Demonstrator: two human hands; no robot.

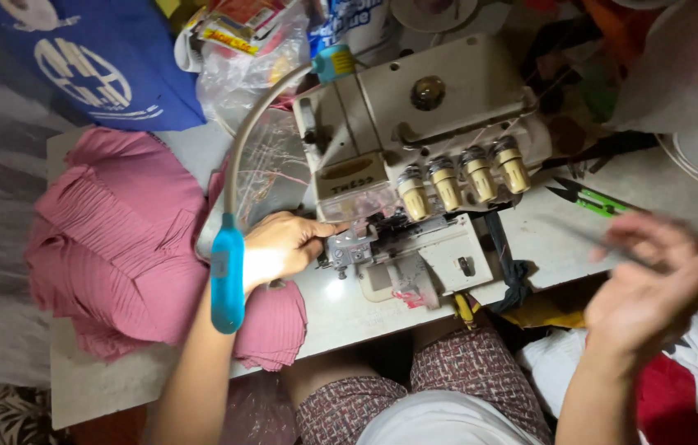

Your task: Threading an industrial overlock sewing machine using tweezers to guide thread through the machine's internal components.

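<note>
A cream overlock sewing machine [415, 107] stands on the white table [340, 317], with a row of several tension knobs [464, 177] on its front. My left hand [283, 247] lies at the machine's left side, thumb and forefinger pinched on the metal presser foot [350, 247]. My right hand [645, 288] is raised off the table's right end and blurred by motion. Its fingers pinch a thin dark tool [608, 245]. A heap of pleated pink fabric [118, 247] lies left of my left hand and partly under my forearm.
A gooseneck lamp with a blue head [227, 280] arcs over my left wrist. Green-handled snips [592, 200] lie on the table right of the machine. A blue bag [93, 66] and a plastic bag of packets [242, 66] sit at the back. My lap is below the table edge.
</note>
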